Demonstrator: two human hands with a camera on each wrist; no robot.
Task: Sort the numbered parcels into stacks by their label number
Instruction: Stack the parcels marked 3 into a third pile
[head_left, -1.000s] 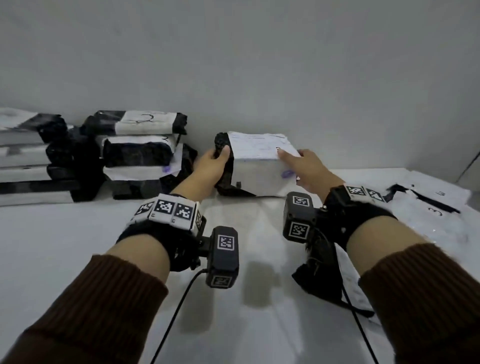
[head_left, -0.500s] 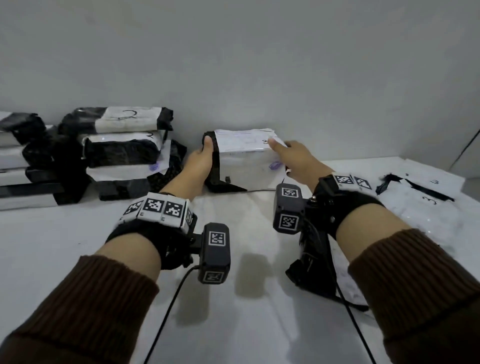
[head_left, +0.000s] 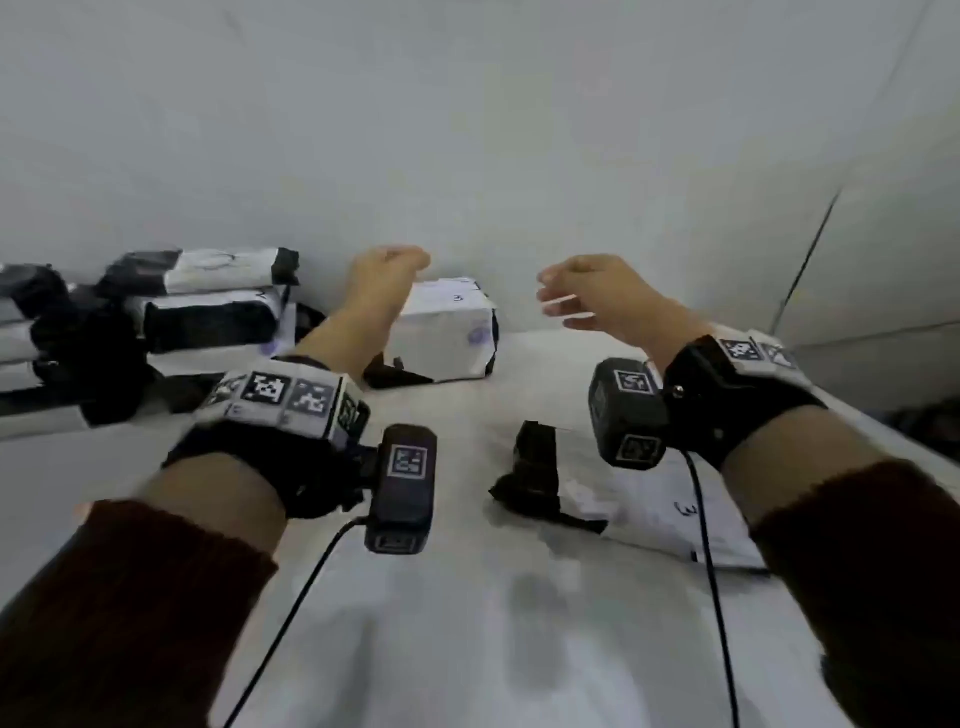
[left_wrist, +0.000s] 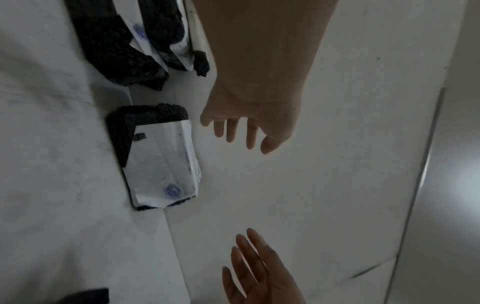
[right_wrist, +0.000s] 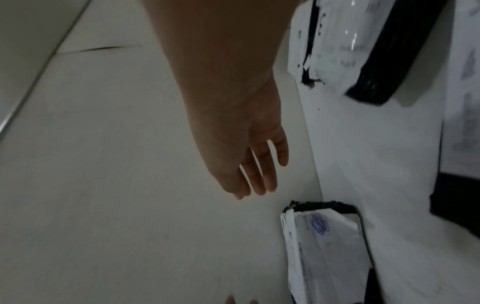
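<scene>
Your left hand (head_left: 387, 280) and right hand (head_left: 597, 299) hover empty, fingers loose, either side of the parcel (head_left: 447, 332); only your head view shows its 3 label

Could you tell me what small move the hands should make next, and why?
Probably bring the right hand down to the flat parcel marked 3 lying near it. Both hands are empty, the left hand too, and the boxy parcel already sits alone by the wall beside the stack.
</scene>
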